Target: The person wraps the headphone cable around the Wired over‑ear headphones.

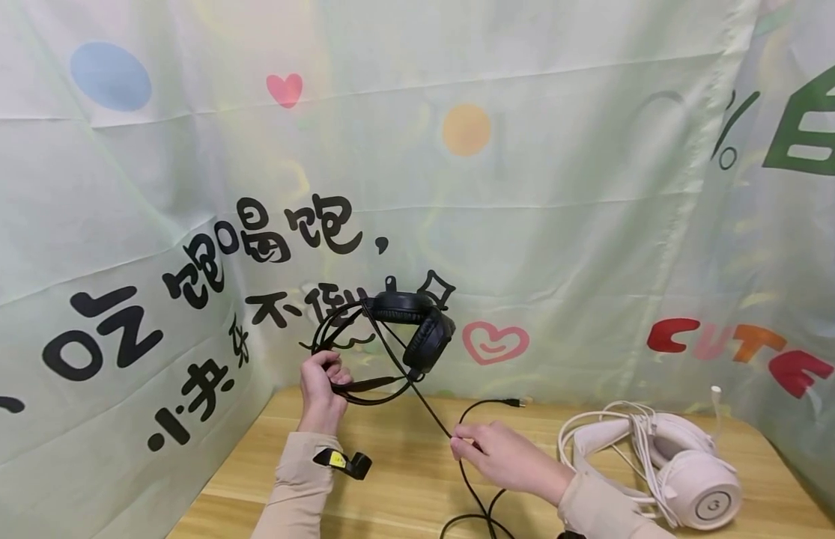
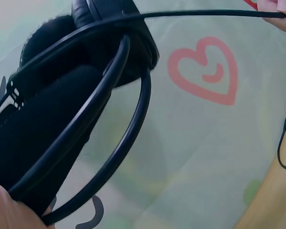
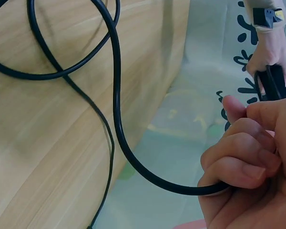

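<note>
My left hand (image 1: 324, 389) grips the headband of a pair of black headphones (image 1: 427, 340), holding them up above the table at the left. Both padded earcups point to the right, away from that hand. In the left wrist view, thin loops by the headband (image 2: 38, 129) curve out from the earcup. A black cable (image 1: 427, 408) runs taut from the headphones down to my right hand (image 1: 501, 457), whose fingers curl round it. Beyond the right fingers (image 3: 238, 162), the cable sags toward the table in the right wrist view.
White headphones (image 1: 700, 486) with their cord wound round them lie at the table's right. The black cable's plug (image 1: 514, 403) rests near the back edge of the wooden table (image 1: 390, 501). A printed cloth (image 1: 559, 247) hangs behind and at both sides.
</note>
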The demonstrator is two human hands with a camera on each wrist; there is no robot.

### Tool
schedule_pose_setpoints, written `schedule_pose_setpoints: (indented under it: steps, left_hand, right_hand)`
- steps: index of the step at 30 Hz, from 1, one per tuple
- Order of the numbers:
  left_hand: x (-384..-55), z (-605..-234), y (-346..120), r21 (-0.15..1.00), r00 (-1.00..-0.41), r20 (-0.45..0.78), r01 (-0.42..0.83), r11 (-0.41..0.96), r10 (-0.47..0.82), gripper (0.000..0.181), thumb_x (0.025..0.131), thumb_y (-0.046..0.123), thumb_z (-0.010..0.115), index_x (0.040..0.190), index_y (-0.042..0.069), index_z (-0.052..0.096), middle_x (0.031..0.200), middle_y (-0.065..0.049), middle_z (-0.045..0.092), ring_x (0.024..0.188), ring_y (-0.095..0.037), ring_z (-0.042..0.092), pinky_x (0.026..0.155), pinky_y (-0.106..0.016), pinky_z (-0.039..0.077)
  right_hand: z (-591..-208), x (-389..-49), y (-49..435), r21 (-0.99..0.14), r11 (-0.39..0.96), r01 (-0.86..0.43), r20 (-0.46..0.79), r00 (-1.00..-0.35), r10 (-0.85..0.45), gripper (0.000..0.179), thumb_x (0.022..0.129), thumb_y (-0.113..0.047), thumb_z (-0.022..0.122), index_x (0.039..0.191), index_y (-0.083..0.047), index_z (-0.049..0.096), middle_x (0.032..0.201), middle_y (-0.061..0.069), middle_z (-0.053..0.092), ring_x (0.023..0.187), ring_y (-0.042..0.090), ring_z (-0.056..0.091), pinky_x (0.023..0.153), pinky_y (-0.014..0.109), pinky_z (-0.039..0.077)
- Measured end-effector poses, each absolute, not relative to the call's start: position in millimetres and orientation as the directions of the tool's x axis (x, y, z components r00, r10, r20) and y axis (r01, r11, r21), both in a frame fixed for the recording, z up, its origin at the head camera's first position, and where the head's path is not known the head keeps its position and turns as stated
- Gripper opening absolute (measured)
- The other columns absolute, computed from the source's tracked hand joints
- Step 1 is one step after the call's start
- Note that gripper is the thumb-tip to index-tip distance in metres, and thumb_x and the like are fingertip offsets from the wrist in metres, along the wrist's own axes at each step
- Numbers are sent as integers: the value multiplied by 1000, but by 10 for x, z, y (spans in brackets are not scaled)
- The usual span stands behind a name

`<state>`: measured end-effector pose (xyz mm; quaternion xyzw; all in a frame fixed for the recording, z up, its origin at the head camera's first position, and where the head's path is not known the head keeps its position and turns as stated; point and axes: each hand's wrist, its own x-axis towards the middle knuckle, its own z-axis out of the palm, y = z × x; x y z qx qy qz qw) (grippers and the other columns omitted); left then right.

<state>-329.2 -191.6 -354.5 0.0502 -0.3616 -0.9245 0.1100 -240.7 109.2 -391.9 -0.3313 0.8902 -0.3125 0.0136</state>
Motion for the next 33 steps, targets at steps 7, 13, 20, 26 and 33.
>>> schedule_pose_setpoints:
  steps: [7,13,20,26,33]
  left_hand:
    - [-3306,-3569,-1978,673,-996,57,93,-734,-74,47,102,3,40,59,20,36,50,9,29,42,-4,26,39,-16,27]
    - [-3319,-3618,-2048,679,-989,129,40,-733,65,45,105,4,35,63,20,35,56,8,20,47,-5,15,38,-14,26]
    - [-3282,-3670,-2180,683,-899,307,-22,-730,314,39,102,0,21,79,15,48,66,4,9,54,-10,3,46,-17,13]
    - [-3254,-3678,-2312,721,-786,382,-76,-689,486,39,95,-4,21,90,12,56,68,2,8,53,-11,3,48,-19,9]
    - [-3238,-3631,-2341,798,-757,342,-79,-598,556,35,91,-6,26,90,14,54,68,1,6,53,-13,1,48,-20,8]
  right_hand:
    - [-3942,-2517,1168,-645,544,-536,126,-777,-616,31,114,-38,48,97,-23,70,76,-10,58,57,2,40,60,24,42]
    - [-4022,-2675,1268,-675,500,-542,132,-756,-641,34,114,-34,50,94,-17,73,84,-8,61,59,1,40,63,22,40]
    - [-4080,-2779,1425,-802,413,-430,57,-745,-665,37,112,-30,56,89,-6,72,59,-12,36,47,1,26,50,21,27]
    - [-4073,-2848,1572,-839,375,-395,57,-749,-660,34,109,-25,61,89,2,69,58,-12,34,48,2,25,49,22,25]
    - [-3964,-2913,1660,-795,419,-440,81,-760,-645,31,108,-25,64,90,-1,72,65,-10,39,57,3,29,56,23,29]
